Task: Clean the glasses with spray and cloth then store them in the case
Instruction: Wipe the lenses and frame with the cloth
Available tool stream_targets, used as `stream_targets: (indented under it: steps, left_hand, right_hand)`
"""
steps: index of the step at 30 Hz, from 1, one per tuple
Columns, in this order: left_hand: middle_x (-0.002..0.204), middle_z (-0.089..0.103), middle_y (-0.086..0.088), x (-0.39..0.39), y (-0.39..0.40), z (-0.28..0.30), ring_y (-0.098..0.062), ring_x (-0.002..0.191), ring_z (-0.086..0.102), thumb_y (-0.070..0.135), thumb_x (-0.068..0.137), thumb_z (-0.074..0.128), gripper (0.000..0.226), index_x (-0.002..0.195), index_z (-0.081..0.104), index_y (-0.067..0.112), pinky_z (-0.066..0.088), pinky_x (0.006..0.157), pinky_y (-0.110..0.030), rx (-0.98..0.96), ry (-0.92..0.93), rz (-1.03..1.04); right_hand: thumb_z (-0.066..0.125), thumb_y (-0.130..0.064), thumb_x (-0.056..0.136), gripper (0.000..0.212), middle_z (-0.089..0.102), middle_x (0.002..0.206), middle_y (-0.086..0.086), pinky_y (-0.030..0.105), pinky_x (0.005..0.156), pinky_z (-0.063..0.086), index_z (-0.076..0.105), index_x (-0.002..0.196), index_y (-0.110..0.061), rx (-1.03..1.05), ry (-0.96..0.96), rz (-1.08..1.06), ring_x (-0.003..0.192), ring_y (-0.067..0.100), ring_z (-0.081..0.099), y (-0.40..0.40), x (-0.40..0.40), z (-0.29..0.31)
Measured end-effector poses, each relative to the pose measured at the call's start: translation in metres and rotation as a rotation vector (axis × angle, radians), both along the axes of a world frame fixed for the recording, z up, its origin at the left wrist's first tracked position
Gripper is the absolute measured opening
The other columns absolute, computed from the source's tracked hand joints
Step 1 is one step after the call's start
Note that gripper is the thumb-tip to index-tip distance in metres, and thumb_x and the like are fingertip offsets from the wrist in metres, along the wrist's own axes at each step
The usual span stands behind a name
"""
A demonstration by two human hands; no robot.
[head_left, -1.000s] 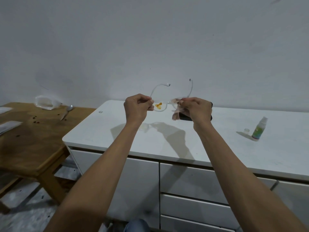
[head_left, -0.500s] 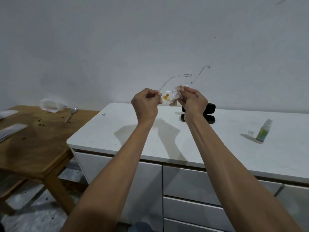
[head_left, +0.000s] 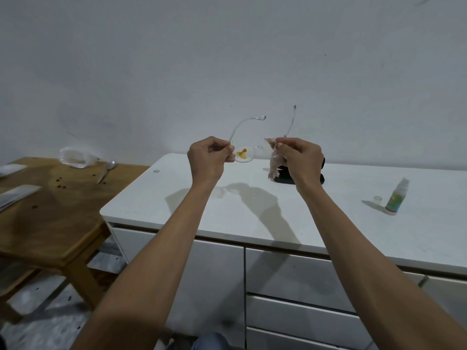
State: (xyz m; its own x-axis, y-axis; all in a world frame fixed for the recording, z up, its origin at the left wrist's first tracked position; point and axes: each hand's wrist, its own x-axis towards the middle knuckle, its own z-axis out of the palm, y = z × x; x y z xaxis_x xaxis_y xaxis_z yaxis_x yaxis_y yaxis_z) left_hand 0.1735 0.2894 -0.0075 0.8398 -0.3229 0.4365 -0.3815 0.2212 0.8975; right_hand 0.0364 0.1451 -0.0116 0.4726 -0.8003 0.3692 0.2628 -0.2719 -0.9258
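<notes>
The person is holding a pair of clear-framed glasses [head_left: 246, 150] up in the air over the white bench [head_left: 316, 210], lenses toward them and both temple arms sticking up and away. The left hand [head_left: 208, 159] is pinching the frame at its left end, fingers curled tight round it. The right hand [head_left: 300, 160] is gripping the other end together with a pale cloth [head_left: 274, 165], which is dangling below the fingers. An orange smear is showing on the left lens. Behind the right hand a black case [head_left: 285, 176] is lying on the bench, mostly hidden. Well off to the right a small spray bottle [head_left: 396, 197] is standing upright, its clear cap [head_left: 377, 199] just beside it.
</notes>
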Motion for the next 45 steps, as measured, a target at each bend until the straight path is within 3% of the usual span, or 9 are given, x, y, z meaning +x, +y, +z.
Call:
stream_targets:
  steps: [4, 7, 17, 21, 24, 34, 38, 41, 45]
  left_hand:
    - [0.07, 0.072, -0.013, -0.012, -0.008, 0.005, -0.026, 0.06, 0.072, -0.005, 0.082, 0.077, 0.007, 0.081, 0.074, 0.0, 0.065, 0.071, -0.042, -0.024, -0.049, 0.015]
    - [0.07, 0.073, -0.011, -0.02, -0.014, 0.006, -0.025, 0.061, 0.073, -0.004, 0.082, 0.077, 0.009, 0.08, 0.074, 0.004, 0.064, 0.072, -0.041, -0.051, -0.066, 0.041]
    - [0.063, 0.07, -0.011, -0.01, -0.011, -0.007, -0.02, 0.055, 0.069, -0.006, 0.082, 0.076, 0.01, 0.078, 0.073, 0.004, 0.064, 0.065, -0.037, -0.02, -0.061, 0.101]
    - [0.064, 0.07, -0.011, -0.004, -0.006, -0.013, -0.021, 0.053, 0.067, -0.007, 0.082, 0.076, 0.009, 0.08, 0.072, 0.002, 0.063, 0.063, -0.034, -0.002, -0.005, 0.072]
    - [0.066, 0.071, -0.011, 0.0, -0.002, -0.015, -0.02, 0.053, 0.068, -0.007, 0.082, 0.076, 0.007, 0.082, 0.073, 0.0, 0.062, 0.063, -0.032, 0.019, 0.005, 0.058]
    - [0.068, 0.071, -0.013, -0.012, -0.008, -0.005, -0.018, 0.055, 0.069, -0.006, 0.084, 0.074, 0.005, 0.082, 0.072, -0.002, 0.064, 0.067, -0.038, 0.018, -0.108, 0.049]
    - [0.064, 0.07, -0.007, -0.02, -0.016, 0.0, -0.019, 0.055, 0.07, -0.005, 0.084, 0.074, 0.007, 0.079, 0.07, -0.001, 0.064, 0.069, -0.04, -0.008, -0.114, 0.059]
    - [0.064, 0.07, -0.006, -0.022, -0.021, 0.003, -0.02, 0.056, 0.071, -0.002, 0.084, 0.075, 0.009, 0.077, 0.07, 0.002, 0.064, 0.069, -0.04, -0.015, -0.132, 0.074]
    - [0.067, 0.072, -0.008, -0.026, -0.026, 0.005, -0.021, 0.058, 0.073, -0.001, 0.084, 0.075, 0.008, 0.078, 0.07, 0.001, 0.063, 0.067, -0.038, -0.024, -0.173, 0.08]
  right_hand:
    - [0.07, -0.011, 0.083, 0.012, 0.079, 0.083, 0.008, 0.053, 0.082, 0.063, 0.078, 0.083, -0.02, 0.16, -0.115, -0.172, 0.082, 0.033, 0.077, 0.0, 0.022, 0.001]
    - [0.071, -0.002, 0.082, 0.014, 0.078, 0.091, 0.01, 0.041, 0.08, 0.065, 0.078, 0.08, -0.015, 0.371, -0.253, -0.138, 0.093, 0.032, 0.077, 0.005, 0.033, 0.006]
    - [0.059, 0.007, 0.087, 0.017, 0.073, 0.072, 0.026, 0.044, 0.076, 0.066, 0.075, 0.094, 0.007, 0.07, 0.012, 0.174, 0.067, 0.043, 0.074, 0.001, 0.01, -0.007]
    - [0.058, 0.012, 0.082, 0.014, 0.066, 0.065, 0.039, 0.035, 0.061, 0.059, 0.072, 0.079, 0.01, -0.01, 0.073, 0.231, 0.051, 0.044, 0.066, 0.008, -0.005, -0.012]
    - [0.062, 0.009, 0.077, 0.011, 0.064, 0.063, 0.039, 0.045, 0.069, 0.062, 0.069, 0.069, 0.009, 0.008, 0.095, 0.2, 0.052, 0.052, 0.067, 0.006, -0.007, -0.019]
    - [0.066, -0.006, 0.077, 0.01, 0.072, 0.065, 0.016, 0.049, 0.058, 0.047, 0.074, 0.071, -0.007, 0.314, -0.129, -0.107, 0.06, 0.044, 0.072, 0.011, 0.015, -0.008]
    - [0.068, -0.009, 0.077, 0.014, 0.079, 0.085, 0.014, 0.055, 0.08, 0.063, 0.08, 0.085, -0.01, 0.408, -0.232, -0.209, 0.077, 0.032, 0.076, 0.006, 0.03, 0.003]
    - [0.07, -0.002, 0.079, 0.014, 0.08, 0.089, 0.013, 0.051, 0.085, 0.064, 0.08, 0.088, -0.007, 0.446, -0.302, -0.196, 0.082, 0.028, 0.077, 0.001, 0.036, 0.01]
    - [0.069, 0.007, 0.088, 0.011, 0.074, 0.082, 0.009, 0.031, 0.067, 0.063, 0.074, 0.096, 0.001, 0.483, -0.358, -0.095, 0.071, 0.017, 0.072, 0.001, 0.036, 0.013]
